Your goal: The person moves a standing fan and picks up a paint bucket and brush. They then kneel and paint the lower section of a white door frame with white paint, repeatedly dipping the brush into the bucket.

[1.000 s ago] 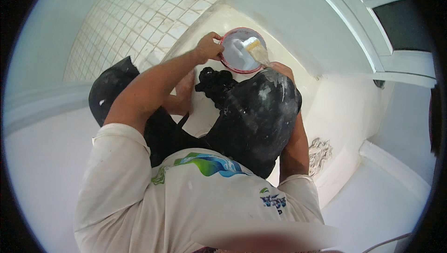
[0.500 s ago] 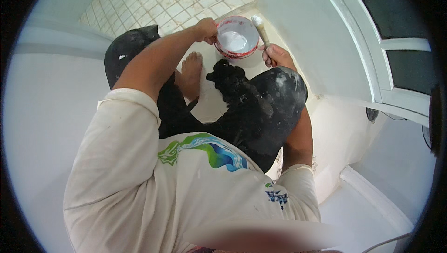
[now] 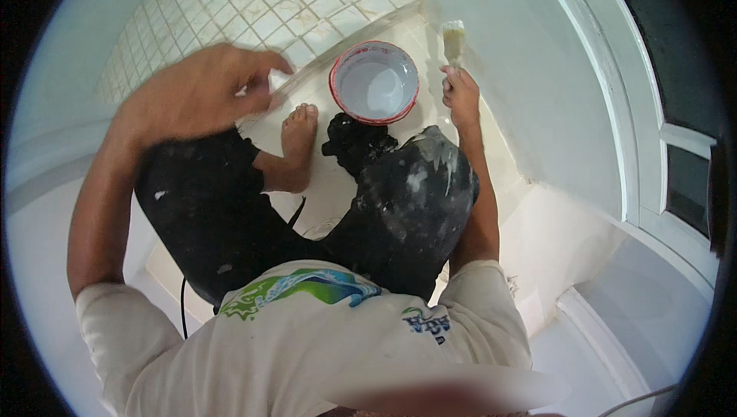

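My right hand (image 3: pixel 461 96) is closed round the handle of a paintbrush (image 3: pixel 454 39). Its pale bristles point up and away from me, near the wall on the right. To the left of that hand stands a white bucket with a red rim (image 3: pixel 335 94), and white paint (image 3: pixel 384 98) shows at its bottom. My left hand (image 3: pixel 219 87) is raised above my left knee, away from the bucket. Its fingers are bent but apart, slightly smeared by motion, and I see nothing held in them.
A low ledge (image 3: pixel 345 29) separates the smooth floor from the tiles (image 3: pixel 269 2) at the far left. The light wall (image 3: pixel 507 48) rises close on the right, with a white-framed window or door (image 3: pixel 637 94) in it. Bunched black cloth (image 3: pixel 357 144) lies between my knees, beside my bare foot (image 3: pixel 298 140).
My left hand has let go of the bucket's rim and swung left toward me. My right hand has moved slightly right with the brush, whose bristles have shifted toward the wall.
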{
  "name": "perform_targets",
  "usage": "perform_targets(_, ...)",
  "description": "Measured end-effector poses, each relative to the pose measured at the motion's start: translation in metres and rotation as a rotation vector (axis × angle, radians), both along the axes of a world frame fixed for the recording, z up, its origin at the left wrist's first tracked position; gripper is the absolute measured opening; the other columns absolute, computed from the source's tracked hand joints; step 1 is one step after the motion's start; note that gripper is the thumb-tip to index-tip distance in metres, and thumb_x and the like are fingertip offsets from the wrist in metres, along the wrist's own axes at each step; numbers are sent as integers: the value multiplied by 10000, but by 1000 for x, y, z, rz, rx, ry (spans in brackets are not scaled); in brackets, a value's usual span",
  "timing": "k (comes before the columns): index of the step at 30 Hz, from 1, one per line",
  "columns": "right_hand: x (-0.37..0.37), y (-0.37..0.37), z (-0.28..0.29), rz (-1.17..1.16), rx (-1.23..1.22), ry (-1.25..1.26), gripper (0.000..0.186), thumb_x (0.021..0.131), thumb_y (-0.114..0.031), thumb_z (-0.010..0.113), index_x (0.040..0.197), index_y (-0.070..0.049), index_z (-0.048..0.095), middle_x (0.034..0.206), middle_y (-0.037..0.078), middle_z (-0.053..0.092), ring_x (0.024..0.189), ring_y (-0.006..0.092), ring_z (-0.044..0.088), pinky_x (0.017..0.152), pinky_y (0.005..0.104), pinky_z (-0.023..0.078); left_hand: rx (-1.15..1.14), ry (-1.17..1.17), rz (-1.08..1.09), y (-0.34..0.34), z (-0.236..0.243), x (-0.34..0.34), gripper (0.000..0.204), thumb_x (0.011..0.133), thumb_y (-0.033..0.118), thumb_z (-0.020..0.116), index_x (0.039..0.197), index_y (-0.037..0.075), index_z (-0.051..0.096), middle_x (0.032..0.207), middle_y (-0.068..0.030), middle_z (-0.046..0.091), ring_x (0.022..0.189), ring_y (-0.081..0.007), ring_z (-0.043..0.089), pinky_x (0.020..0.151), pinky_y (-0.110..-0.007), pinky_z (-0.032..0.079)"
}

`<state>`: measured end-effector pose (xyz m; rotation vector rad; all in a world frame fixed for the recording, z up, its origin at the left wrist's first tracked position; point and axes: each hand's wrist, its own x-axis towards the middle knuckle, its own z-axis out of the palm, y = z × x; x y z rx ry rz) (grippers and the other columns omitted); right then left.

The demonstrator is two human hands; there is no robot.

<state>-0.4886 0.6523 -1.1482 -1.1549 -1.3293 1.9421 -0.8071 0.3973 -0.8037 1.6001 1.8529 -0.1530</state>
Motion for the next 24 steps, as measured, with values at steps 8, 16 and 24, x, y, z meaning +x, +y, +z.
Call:
perform_targets(8,-119,142,-142,-86,174,-293,271,1072,-307,647,1041,-46,716,744,-30,530,565,78,457,475,274,387,-209,10,-145,74,-67,13,345,983,235,753,1264,48,682,1111,-159,732,1109,-355,705,1001,-483,547)
perform_targets(16,-134,137,-174,-88,322,-392,353,1063,-307,623,936,13,697,822,77,662,697,187,603,607,399,485,-148,63,-86,86,-88,-25,278,956,233,776,1151,63,674,970,-121,663,956,-313,680,881,-482,543)
perform_targets(24,-146,133,-170,-170,3,-268,310,1086,-330,615,1028,-30,668,793,-4,562,644,116,519,530,327,442,-73,-11,-87,81,-96,-29,309,944,257,792,1158,71,668,966,-118,660,946,-309,677,860,-473,547)
